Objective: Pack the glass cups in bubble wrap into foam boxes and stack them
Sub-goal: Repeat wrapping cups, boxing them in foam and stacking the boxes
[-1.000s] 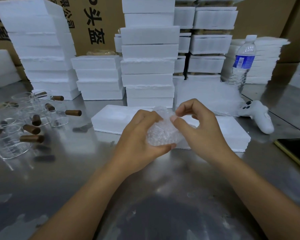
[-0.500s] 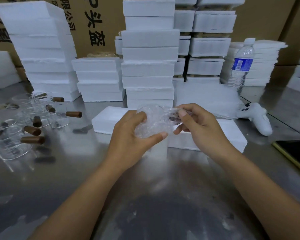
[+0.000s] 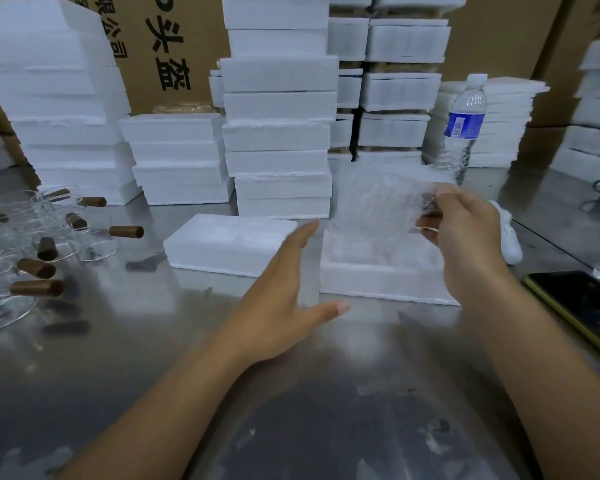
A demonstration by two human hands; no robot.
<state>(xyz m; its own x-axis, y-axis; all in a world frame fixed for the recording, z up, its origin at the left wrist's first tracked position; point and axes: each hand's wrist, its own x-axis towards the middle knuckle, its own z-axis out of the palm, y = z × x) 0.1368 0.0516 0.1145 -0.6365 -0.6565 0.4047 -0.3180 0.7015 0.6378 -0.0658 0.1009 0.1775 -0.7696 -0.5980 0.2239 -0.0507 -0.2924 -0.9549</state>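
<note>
**Wrapped cup now in one hand, poised over the open box**

All positions are given from the open foam box (image 3: 378, 282), which sits on the steel table (image 3: 291, 410).

Far left of the box: unwrapped glass cups (image 3: 32, 237) with brown handles lie in a loose group, not yet dealt with.

Just left of the box: a flat foam slab (image 3: 229, 244), which I judge to be its lid. Behind it stand the stacks of foam boxes (image 3: 278, 133).

At the box's near left corner: my left hand (image 3: 284, 299). Half a second ago it cupped the bundle; it has since let go and is spread, fingers straight, thumb out, holding nothing. I cannot tell whether it touches the box wall.

Above the box: the wrapped cup (image 3: 378, 206), blurred, with a dark handle showing through the bubble wrap. It has travelled from in front of me to over the cavity. Whether it touches the foam I cannot tell.

Above the box's right side: my right hand (image 3: 465, 233) pinches the bundle at its handle end, between thumb and curled fingers.

Finding: wrapping is finished and placement is in hand. The cup is not yet seated, and lidding and stacking remain. A one-handed pinch may let the wrap loosen.

Right of the box: a phone (image 3: 582, 306).
</note>
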